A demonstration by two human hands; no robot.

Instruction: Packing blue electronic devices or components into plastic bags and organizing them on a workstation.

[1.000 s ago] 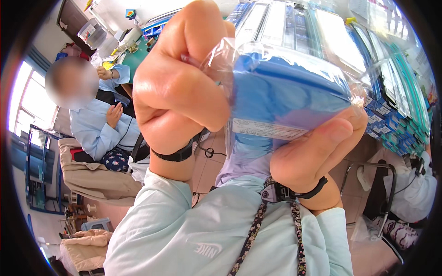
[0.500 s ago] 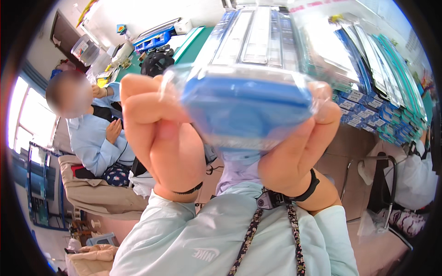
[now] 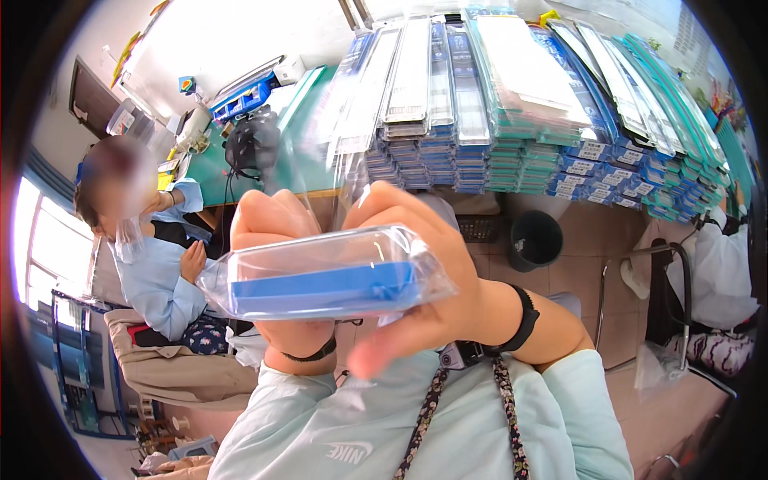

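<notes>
A clear box with a blue piece inside (image 3: pixel 324 284), wrapped in loose see-through film, is held in front of my chest with its narrow end facing me. My left hand (image 3: pixel 268 218) is closed, its curled fingers showing beyond the package and its lower part hidden behind it. With bent fingers, my right hand (image 3: pixel 428 228) holds the package from the right and far side. Its thumb sticks out below the near edge, slightly blurred. Shiny film stretches up past both hands toward the table.
Long flat packages (image 3: pixel 448 144), blue, white and green, stand in high stacks on the green table (image 3: pixel 308 172). A dark bin (image 3: pixel 536 240) is on the floor below. At the left sits a person in light blue (image 3: pixel 164 280); a metal chair frame (image 3: pixel 684 272) is at the right.
The package has come down and to the left, and its end now looks narrower. My right hand has moved left, with its thumb now under the near edge. The stacks are now in plain sight.
</notes>
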